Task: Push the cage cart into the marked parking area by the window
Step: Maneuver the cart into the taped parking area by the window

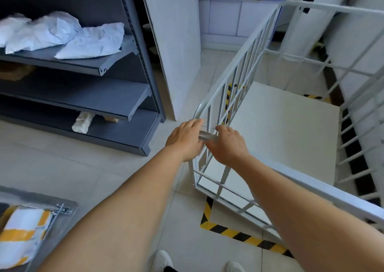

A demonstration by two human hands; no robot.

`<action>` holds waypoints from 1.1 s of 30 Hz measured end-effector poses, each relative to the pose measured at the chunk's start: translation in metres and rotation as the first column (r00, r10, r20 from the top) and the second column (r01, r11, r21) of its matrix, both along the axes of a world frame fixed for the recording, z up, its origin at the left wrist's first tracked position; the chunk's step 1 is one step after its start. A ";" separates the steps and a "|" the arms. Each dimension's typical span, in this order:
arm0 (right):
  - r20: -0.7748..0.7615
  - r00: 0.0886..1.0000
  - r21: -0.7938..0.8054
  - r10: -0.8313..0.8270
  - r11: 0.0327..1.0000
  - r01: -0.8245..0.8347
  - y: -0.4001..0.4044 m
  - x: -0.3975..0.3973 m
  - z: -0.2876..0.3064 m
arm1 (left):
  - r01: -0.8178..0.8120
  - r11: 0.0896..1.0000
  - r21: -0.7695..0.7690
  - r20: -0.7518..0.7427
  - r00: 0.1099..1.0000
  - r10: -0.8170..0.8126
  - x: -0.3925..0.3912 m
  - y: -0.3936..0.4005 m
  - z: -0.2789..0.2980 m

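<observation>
The white cage cart [252,43] stands right of centre, with barred sides and a bare white floor board [280,130]. Yellow-and-black striped tape [226,232] marks a rectangle on the tiles; its near-left corner shows just outside the cart's base, and more tape [229,94] is visible through the bars at the far side. My left hand [185,140] and my right hand [227,146] sit side by side on the cart's near-left top corner, fingers wrapped over the rail. A short blurred stretch of rail shows between them.
A dark grey shelving unit [133,97] with white parcels [62,35] stands to the left. A white pillar [176,49] rises between the shelves and the cart. A metal platform with a yellow-striped parcel [22,230] lies at bottom left. A white wall runs along the cart's right side.
</observation>
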State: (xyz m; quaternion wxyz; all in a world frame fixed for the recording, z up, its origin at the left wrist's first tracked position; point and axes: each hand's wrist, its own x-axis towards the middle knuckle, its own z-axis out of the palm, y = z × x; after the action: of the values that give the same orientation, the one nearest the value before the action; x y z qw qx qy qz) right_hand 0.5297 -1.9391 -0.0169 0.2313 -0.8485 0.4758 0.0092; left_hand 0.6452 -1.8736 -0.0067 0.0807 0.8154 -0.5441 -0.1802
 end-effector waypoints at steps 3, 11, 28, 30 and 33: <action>-0.041 0.996 -0.007 -0.080 0.997 0.080 0.000 0.030 -0.003 | 0.095 0.995 0.004 -0.015 0.995 -0.095 0.035 -0.011 -0.006; -0.111 0.967 -0.004 -0.230 0.973 0.231 -0.001 0.074 -0.020 | 0.437 0.895 0.092 0.173 0.878 -0.447 0.096 -0.054 -0.012; -0.298 0.827 -0.154 -0.477 0.879 0.452 -0.029 0.086 -0.047 | 0.830 0.298 0.472 0.456 0.059 -0.888 0.106 -0.173 -0.029; -0.326 0.788 -0.142 -0.521 0.852 0.504 -0.028 0.087 -0.046 | 0.858 0.217 0.465 0.452 -0.019 -0.892 0.106 -0.177 -0.031; -0.353 0.744 -0.115 -0.567 0.816 0.567 -0.027 0.091 -0.042 | 0.871 0.153 0.467 0.422 -0.067 -0.904 0.106 -0.180 -0.030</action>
State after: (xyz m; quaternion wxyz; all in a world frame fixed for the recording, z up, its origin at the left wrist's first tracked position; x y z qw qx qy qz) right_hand 0.6210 -1.9664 -0.0589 0.1286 -0.6463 0.7457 0.0989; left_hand 0.7513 -2.0536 -0.0368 -0.2633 0.2645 -0.9241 0.0824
